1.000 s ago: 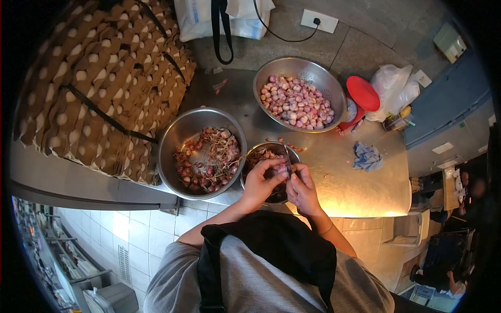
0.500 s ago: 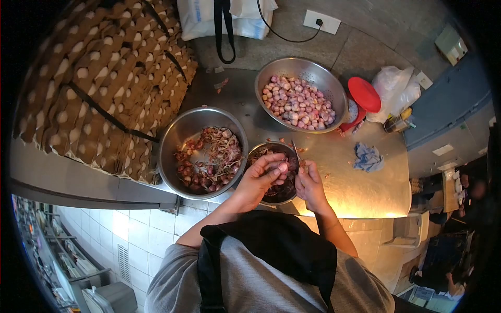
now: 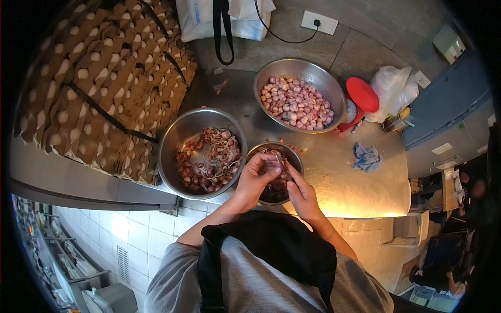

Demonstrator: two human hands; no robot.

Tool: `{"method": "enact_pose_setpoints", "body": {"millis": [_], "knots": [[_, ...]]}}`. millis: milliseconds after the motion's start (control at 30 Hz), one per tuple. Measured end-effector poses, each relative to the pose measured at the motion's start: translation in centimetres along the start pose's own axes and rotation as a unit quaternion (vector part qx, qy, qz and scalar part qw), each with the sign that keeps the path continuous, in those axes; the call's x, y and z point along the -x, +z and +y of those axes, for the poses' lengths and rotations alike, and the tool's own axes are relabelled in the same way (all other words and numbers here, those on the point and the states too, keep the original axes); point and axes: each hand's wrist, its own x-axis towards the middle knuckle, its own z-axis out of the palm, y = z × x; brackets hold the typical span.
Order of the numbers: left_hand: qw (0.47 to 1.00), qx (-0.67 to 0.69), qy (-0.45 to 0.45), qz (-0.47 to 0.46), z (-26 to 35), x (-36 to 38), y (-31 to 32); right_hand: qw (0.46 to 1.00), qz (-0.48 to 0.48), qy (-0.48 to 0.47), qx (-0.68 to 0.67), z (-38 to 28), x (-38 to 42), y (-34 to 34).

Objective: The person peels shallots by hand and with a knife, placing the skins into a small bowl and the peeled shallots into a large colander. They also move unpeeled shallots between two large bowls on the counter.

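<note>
My left hand is closed around a shallot, mostly hidden by the fingers. My right hand grips a small knife, its blade against what the left fingers hold. Both hands are close together above a small metal bowl containing dark peelings. Left of it stands a larger steel bowl of unpeeled shallots with dry roots and loose skins. Behind, a steel colander holds many peeled pinkish shallots.
Stacked egg trays strapped with black bands fill the left side. A red scale, a plastic bag and a crumpled blue cloth are on the right of the steel table. A power socket is on the wall.
My right hand has moved left and inward, bringing the knife from beside the left hand onto the shallot. The left hand has shifted slightly. The bowls stay where they were.
</note>
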Motion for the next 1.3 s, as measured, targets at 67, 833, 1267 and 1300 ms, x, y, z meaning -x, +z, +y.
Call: {"method": "enact_pose_setpoints", "body": {"millis": [67,833,1267,1300], "knots": [[1.0,-0.023,0.015,0.003,0.2,0.0,0.1,0.998,0.004,-0.021,0.067,-0.2,-0.1,0.0],[0.999,0.032,-0.009,-0.022,1.1,0.3,0.3,0.974,0.027,0.148,-0.171,0.1,-0.7,-0.8],[1.0,-0.012,-0.001,0.002,0.6,0.2,-0.2,0.997,0.016,0.026,-0.073,0.2,-0.3,0.9],[1.0,-0.018,0.001,-0.001,0.6,0.2,-0.2,0.999,0.017,0.017,-0.043,0.5,-0.3,0.9]]}}
